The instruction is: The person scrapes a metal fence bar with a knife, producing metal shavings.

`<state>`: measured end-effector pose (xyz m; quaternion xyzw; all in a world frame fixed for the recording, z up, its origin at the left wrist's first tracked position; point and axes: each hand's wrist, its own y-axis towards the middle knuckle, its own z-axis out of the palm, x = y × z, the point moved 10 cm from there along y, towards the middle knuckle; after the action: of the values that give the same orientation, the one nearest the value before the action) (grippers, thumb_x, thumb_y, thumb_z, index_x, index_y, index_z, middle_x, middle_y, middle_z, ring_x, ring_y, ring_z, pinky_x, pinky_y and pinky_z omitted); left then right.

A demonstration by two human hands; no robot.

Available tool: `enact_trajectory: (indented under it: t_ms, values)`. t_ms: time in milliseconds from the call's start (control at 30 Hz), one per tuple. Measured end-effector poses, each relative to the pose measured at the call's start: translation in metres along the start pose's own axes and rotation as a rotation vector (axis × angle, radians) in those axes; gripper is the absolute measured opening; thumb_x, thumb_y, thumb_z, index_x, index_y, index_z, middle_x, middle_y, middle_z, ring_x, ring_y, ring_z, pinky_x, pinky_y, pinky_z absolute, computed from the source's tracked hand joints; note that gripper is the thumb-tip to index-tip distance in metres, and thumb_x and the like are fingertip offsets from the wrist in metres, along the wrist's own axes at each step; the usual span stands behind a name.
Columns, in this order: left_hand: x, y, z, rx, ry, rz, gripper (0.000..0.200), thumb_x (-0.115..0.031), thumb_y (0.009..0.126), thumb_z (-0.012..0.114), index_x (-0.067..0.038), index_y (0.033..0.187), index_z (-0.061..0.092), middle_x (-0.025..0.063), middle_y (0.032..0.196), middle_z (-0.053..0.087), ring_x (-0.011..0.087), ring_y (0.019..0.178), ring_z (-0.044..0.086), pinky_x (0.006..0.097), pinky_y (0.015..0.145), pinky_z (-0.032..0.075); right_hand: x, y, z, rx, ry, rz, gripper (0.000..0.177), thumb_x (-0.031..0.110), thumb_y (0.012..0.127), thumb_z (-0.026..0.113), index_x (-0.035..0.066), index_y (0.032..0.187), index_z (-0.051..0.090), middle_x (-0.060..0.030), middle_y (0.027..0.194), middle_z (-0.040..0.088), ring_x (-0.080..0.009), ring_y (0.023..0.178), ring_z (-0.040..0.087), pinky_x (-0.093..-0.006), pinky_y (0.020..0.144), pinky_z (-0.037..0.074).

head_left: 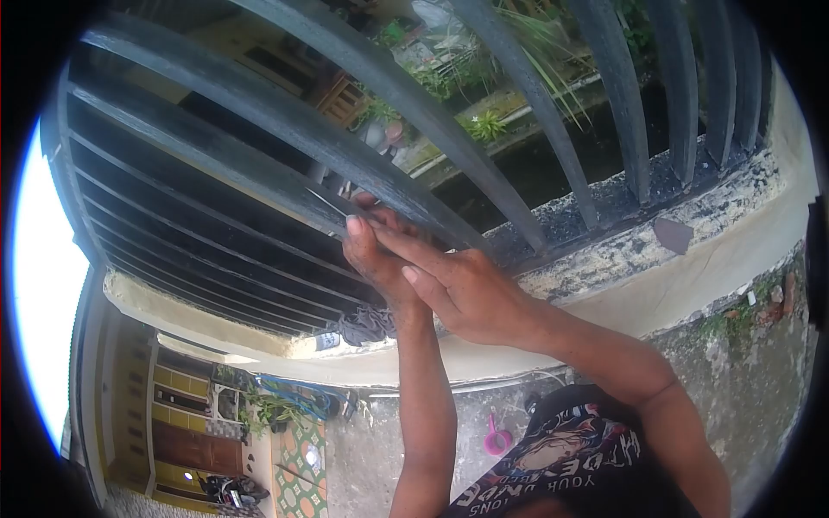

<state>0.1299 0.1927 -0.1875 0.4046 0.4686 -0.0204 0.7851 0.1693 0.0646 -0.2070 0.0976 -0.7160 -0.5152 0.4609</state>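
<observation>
My left hand (376, 261) is closed at a dark metal bar of the fence (259, 142), its thumb upward. A thin, light-coloured strip (328, 203) sticks out beside the thumb tip along the bar. My right hand (479, 296) lies against my left hand, index finger stretched toward the bar and thumb bent in. Some fingertips show behind the bar; whose they are is unclear, and what the right hand grips is hidden. A grey crumpled cloth (367, 325) rests on the wall ledge near my left wrist, with a small container (327, 341) beside it.
Below the bars runs a wall with a worn, peeling top (596, 257), bearing a flat brownish piece (672, 235). A pink dipper (497, 442) lies on the concrete ground. A motorcycle (233, 490) and potted plants stand at lower left. Greenery shows beyond the bars.
</observation>
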Motion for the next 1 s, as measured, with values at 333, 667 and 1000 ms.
enact_trajectory:
  t_ms: [333,667,1000]
  values:
    - [-0.005,-0.004,0.000,-0.069,0.116,-0.004,0.063,-0.061,0.099,0.052,-0.001,0.117,0.058,-0.0003,0.076,0.052,0.0088,0.065,0.052,0.0244,0.058,0.043,-0.003,-0.001,0.000,0.039,0.086,0.184,0.053,0.013,0.103,0.050,0.015,0.156,0.042,-0.0296,0.126,0.065,-0.0466,0.111,0.067,-0.0515,0.103,0.052]
    - [0.005,0.004,0.004,0.108,-0.127,0.001,0.056,-0.054,0.099,0.052,0.000,0.116,0.057,0.0014,0.076,0.052,0.0111,0.065,0.053,0.0256,0.057,0.044,0.007,-0.007,-0.003,0.090,0.061,0.188,0.053,0.014,0.104,0.047,0.015,0.157,0.039,-0.0320,0.124,0.065,-0.0463,0.110,0.067,-0.0507,0.100,0.054]
    - [-0.060,0.023,0.026,-0.009,0.265,0.134,0.058,-0.049,0.104,0.048,0.002,0.129,0.057,0.0029,0.085,0.058,0.0100,0.073,0.056,0.0239,0.064,0.045,0.004,0.015,0.002,0.086,0.032,0.272,0.054,0.016,0.105,0.048,0.018,0.158,0.039,-0.0303,0.123,0.066,-0.0453,0.106,0.070,-0.0521,0.096,0.056]
